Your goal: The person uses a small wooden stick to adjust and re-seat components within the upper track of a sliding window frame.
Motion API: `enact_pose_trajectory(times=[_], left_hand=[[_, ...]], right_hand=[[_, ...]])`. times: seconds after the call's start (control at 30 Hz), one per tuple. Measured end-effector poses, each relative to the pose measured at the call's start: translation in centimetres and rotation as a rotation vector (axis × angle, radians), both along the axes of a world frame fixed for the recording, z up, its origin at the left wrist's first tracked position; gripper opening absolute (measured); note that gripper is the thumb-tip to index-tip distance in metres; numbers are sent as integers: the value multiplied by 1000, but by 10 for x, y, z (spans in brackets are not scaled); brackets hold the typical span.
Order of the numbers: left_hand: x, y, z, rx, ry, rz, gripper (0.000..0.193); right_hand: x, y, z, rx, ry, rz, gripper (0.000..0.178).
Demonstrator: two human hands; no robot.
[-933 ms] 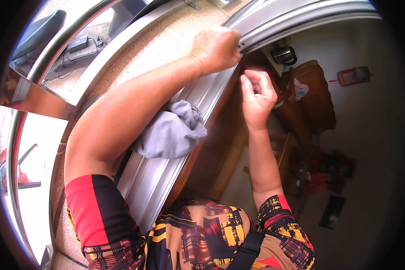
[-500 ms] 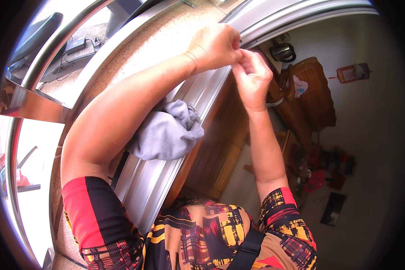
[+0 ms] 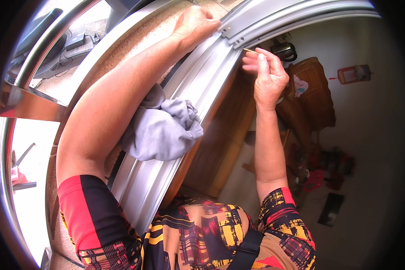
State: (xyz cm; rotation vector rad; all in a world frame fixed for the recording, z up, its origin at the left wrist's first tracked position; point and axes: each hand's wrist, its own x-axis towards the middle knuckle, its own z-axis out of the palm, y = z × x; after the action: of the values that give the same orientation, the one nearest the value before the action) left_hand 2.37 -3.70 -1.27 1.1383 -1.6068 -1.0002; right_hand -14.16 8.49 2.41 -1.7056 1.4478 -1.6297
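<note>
Thin stick: a pale slender sliver (image 3: 249, 51) pinched in the right hand, its free tip pointing at the corner joint of the window frame, just short of touching it
Right hand: right hand (image 3: 269, 77) raised just beside the frame's inner edge, thumb and forefinger pressed together on the stick, the other fingers curled loosely behind
Left hand: left hand (image 3: 194, 23) set on top of the frame at the corner joint, fingers bent over the metal and closed against it; no object seen inside the grip
Window frame: grey aluminium window frame (image 3: 198, 94) with ribbed tracks, running from the lower middle up to the corner, then bending right along the top
Cloth: crumpled grey cloth (image 3: 163, 130) lying on the frame's tracks, under the left forearm
Ledge: speckled stone ledge (image 3: 135, 40) along the frame's outer side
Wooden furniture: brown carved piece (image 3: 317, 90) well beyond the frame, on the room side, behind the right hand
</note>
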Motion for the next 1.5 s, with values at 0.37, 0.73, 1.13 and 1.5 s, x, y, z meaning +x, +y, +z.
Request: enact_pose_trajectory(times=[0.37, 0.73, 1.13, 1.5], left_hand=[[1, 5, 4, 23, 51, -60, 21], [-5, 1, 3, -44, -32, 34, 18], [-3, 7, 11, 22, -37, 38, 24], [-2, 8, 12, 29, -62, 37, 23]], right_hand=[[-8, -10, -8, -379, 813, -20, 20], [-12, -19, -12, -510, 1072, -79, 23], [-11, -18, -14, -319, 782, -60, 21], [0, -7, -5, -31, 317, -33, 13]])
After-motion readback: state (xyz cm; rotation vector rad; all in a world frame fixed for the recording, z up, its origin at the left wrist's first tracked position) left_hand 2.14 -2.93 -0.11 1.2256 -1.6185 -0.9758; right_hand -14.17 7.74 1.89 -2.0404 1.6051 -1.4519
